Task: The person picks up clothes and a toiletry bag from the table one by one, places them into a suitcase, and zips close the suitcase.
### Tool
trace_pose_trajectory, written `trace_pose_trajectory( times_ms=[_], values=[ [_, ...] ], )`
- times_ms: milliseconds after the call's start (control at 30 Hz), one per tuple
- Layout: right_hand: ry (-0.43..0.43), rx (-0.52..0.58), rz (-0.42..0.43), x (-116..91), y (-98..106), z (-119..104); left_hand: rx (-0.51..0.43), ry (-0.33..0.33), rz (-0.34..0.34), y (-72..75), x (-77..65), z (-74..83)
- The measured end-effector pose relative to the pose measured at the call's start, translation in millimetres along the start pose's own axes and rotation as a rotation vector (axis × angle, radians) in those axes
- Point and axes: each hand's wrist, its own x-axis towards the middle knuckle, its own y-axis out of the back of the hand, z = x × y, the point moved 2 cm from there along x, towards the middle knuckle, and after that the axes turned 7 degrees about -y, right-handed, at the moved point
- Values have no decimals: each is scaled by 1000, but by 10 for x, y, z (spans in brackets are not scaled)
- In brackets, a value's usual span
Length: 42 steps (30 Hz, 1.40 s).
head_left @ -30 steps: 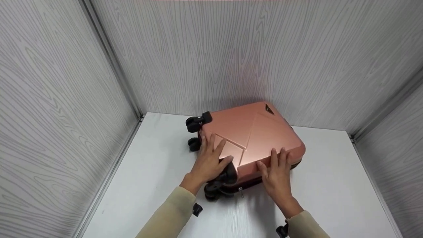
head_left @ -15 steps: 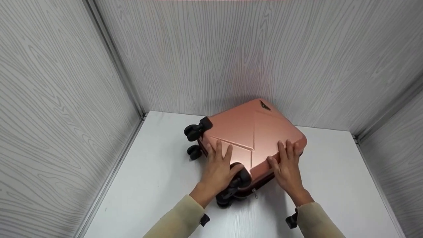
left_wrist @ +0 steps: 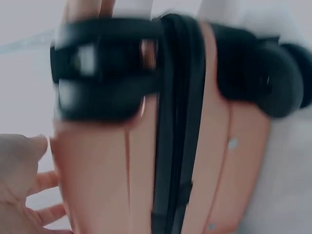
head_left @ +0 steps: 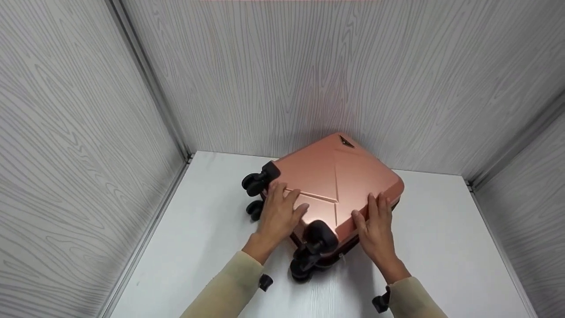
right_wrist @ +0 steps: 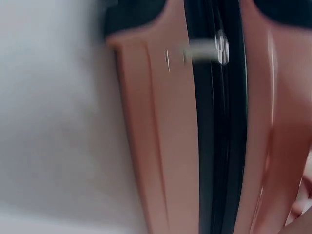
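Observation:
A rose-pink hard-shell suitcase (head_left: 362, 172) lies flat on the white surface, turned at an angle, its far corner close to the back wall. Black caster wheels (head_left: 256, 182) stick out from its left end, and another wheel mount (head_left: 321, 236) faces the front. My left hand (head_left: 277, 216) rests on the wheel end between the mounts, fingers extended over the shell's edge. On the front right side, my right hand (head_left: 377, 232) lies with straight fingers over the top edge. A metal zipper pull (right_wrist: 204, 51) hangs on the black zipper seam in the right wrist view.
Grey wood-grain panels stand behind (head_left: 265, 79), at the left (head_left: 66, 154) and at the right (head_left: 529, 198). White surface (head_left: 198, 221) extends on both sides of the suitcase. Small black devices (head_left: 265, 282) sit at both wrists.
The suitcase has turned counterclockwise: its front wheel corner moved right, its left wheels came nearer, its badge shifted left. My left hand has moved off the front wheel mount, farther along the wheel end.

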Motion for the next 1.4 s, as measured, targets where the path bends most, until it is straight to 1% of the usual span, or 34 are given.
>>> trace_pose_trajectory(
  times_ms=[67, 167, 200, 267, 333, 433, 567, 767, 933, 1067, 1200, 1267, 1333, 1400],
  values=[
    [16, 8, 15, -120, -65, -85, -50, 63, -18, 1, 29, -109],
    [48, 21, 25, -290, -161, -199, -138, 197, -75, -21, 48, -225],
    [60, 26, 29, -336, -186, -231, -158, 232, -93, -31, 50, -247],
    [76, 34, 41, -404, -224, -276, -186, 282, -113, -53, 48, -270],
    [86, 37, 52, -442, -246, -296, -195, 301, -118, -79, 46, -275],
    [86, 41, 56, -454, -253, -293, -194, 301, -102, -101, 39, -262],
    [67, 59, 17, -429, -237, -257, -179, 308, -92, -93, 24, -225],
    [52, 75, -27, -340, -165, -167, -128, 320, -90, -75, 4, -125],
    [31, 99, -84, -233, -83, -76, -90, 339, -112, -60, -29, 1],
    [21, 122, -147, -112, 7, 2, -26, 342, -153, -40, -50, 122],
    [-3, 144, -206, 26, 117, 89, 45, 304, -187, 9, -66, 234],
    [-18, 151, -225, 82, 169, 119, 62, 276, -203, 46, -70, 278],
    [-34, 144, -231, 117, 205, 123, 72, 250, -223, 91, -75, 295],
    [-49, 131, -226, 127, 222, 95, 68, 233, -242, 140, -73, 267]
  ],
)
